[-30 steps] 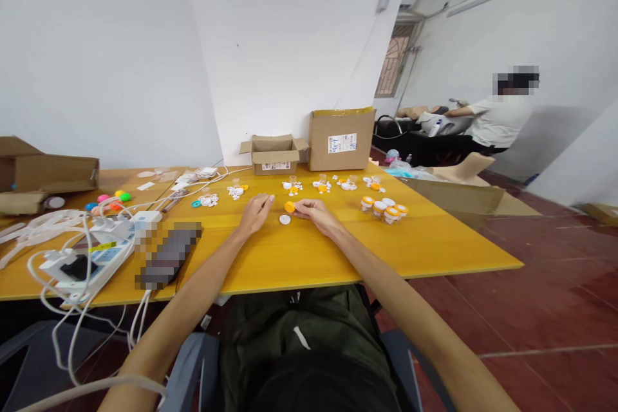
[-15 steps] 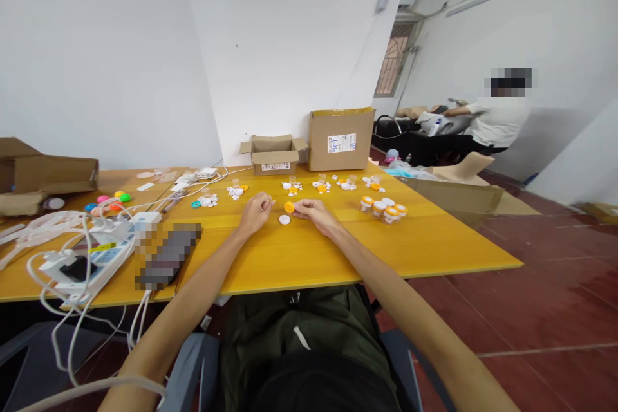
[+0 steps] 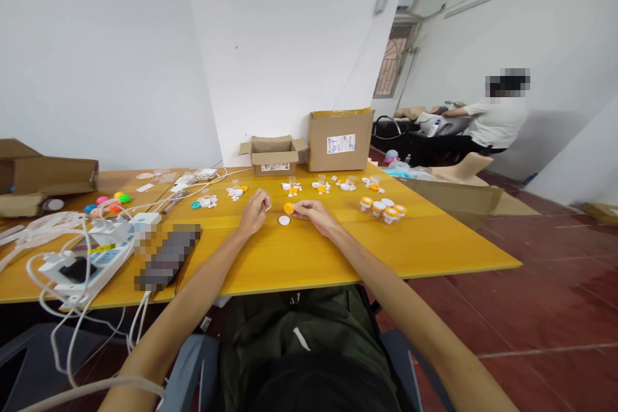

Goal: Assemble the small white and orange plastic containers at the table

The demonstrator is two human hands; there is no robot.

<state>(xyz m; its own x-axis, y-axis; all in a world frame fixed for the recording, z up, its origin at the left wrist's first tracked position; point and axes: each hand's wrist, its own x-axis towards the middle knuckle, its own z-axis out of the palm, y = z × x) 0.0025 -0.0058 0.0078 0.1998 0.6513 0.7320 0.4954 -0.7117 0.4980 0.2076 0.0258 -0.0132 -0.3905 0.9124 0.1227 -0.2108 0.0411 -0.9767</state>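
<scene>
An orange lid [image 3: 288, 208] sits pinched between the thumb and fingers of my right hand [image 3: 313, 212], which reaches it from three o'clock; whether its edge touches the table [image 3: 309, 257] I cannot tell. Just below it, near six o'clock, a white disc [image 3: 284, 221] lies flat and untouched. At nine o'clock, my left hand [image 3: 255, 211] has drawn back slightly over the past second, its fingers, stretched toward the lid before, now curled in. A pale fleck shows at their tips, but I cannot tell whether I am holding something. The lid has barely moved; as I judge it, my right hand alone steadies the work, and the disc remains a separate piece.

Farther out, little heaps of white parts [image 3: 236, 192] and clear cups [image 3: 292, 181] arc from nine o'clock round to beyond two. Jars [image 3: 389, 213] with orange and white lids cluster at three. An open carton [image 3: 275, 158] stands near twelve, a taped box [image 3: 340, 141] at one. Across the room, between two and three, another person [image 3: 497, 123] sits in a white top.
</scene>
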